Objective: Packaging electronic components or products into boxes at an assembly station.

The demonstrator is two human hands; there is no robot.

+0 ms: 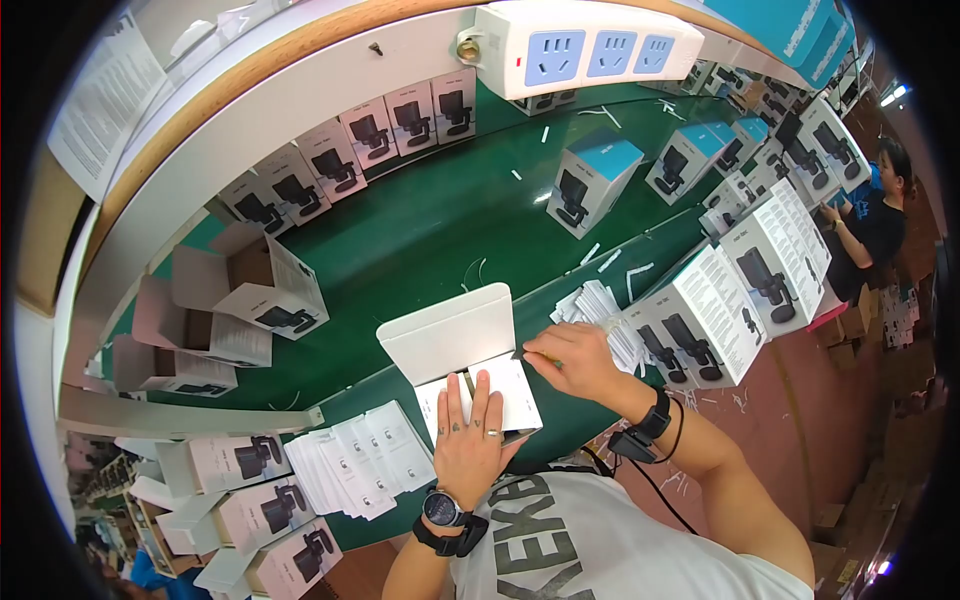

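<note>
In front of me stands a white cardboard box (448,332) with its lid flap raised at the far side. My left hand (468,440) lies on its top, fingers stretched out flat over white inner panels (512,395) with a dark gap between them. Just right of the raised flap, my right hand (580,360) is closed with the fingertips pinched together. Whatever is between those fingertips is too small to make out. A bundle of white paper strips (597,308) lies just beyond my right hand. Left of the box, a spread of white leaflets (362,462) rests on the green surface.
Opened boxes (250,285) stand at the left, with more (270,512) at lower left. Closed microphone boxes (690,325) stand at right. On the green belt (420,215) are a blue-topped box (597,180) and paper scraps. A power strip (590,45) hangs above. A co-worker (875,225) is at far right.
</note>
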